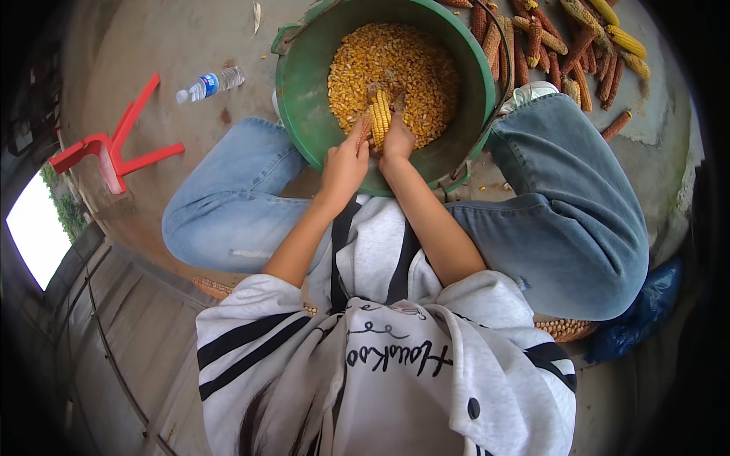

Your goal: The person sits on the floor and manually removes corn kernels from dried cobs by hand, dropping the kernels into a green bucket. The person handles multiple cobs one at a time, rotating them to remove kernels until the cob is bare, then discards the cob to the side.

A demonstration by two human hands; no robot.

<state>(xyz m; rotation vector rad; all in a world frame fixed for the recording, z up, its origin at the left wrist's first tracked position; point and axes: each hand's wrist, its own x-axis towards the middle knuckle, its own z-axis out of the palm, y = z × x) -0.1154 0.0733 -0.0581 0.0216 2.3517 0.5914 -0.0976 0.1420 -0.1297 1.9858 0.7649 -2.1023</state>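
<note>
A green bucket (304, 114) stands between my bent legs, with loose yellow corn kernels (395, 61) covering its bottom. Both my hands are inside its near part, close together. My right hand (398, 142) is closed around a yellow ear of corn (381, 120), whose kernel rows face up. Pressed against the ear's left side is a reddish corncob (365, 131), gripped by my left hand (346, 163). The lower ends of ear and cob are partly hidden by my fingers.
Reddish cobs and a few yellow ears (626, 41) lie piled at the far right. On the left are a clear water bottle (220, 82) on its side and a red plastic stool (114, 156), tipped over. A blue plastic bag (646, 311) sits beside my right knee.
</note>
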